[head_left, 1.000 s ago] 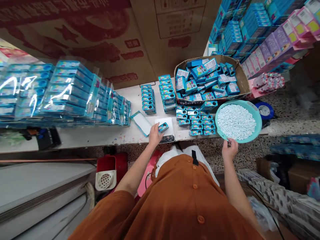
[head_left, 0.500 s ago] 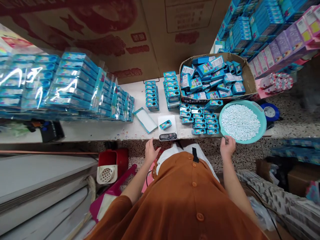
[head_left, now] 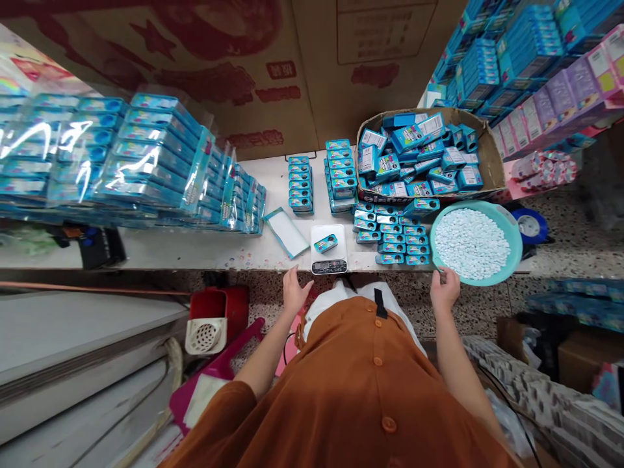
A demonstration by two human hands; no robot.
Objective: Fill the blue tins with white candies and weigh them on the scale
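My left hand (head_left: 295,292) hovers at the front edge of the table, fingers stretched and thumb apart, holding nothing. Just beyond it a small white digital scale (head_left: 316,262) carries one blue candy box (head_left: 325,244), lying flat. A blue-edged white tray (head_left: 287,234) lies slanted to the left of the scale. Over at the front rim of a turquoise bowl (head_left: 514,250) is my right hand (head_left: 445,290), its fingers slightly curled with a gap between them. Whether it touches the rim is unclear. Many small white candies (head_left: 470,242) fill the bowl.
Rows of blue boxes (head_left: 391,238) stand left of the bowl. Behind them is a cut-down carton (head_left: 494,156) of loose boxes. Two stacks (head_left: 299,185) stand behind the scale. Plastic-wrapped packs (head_left: 160,156) line the left, and blue tape (head_left: 530,225) lies by the bowl.
The view has shifted slightly, so the table's things appear a little to the right. Both hands stay in nearly the same place, and the box remains on the scale.
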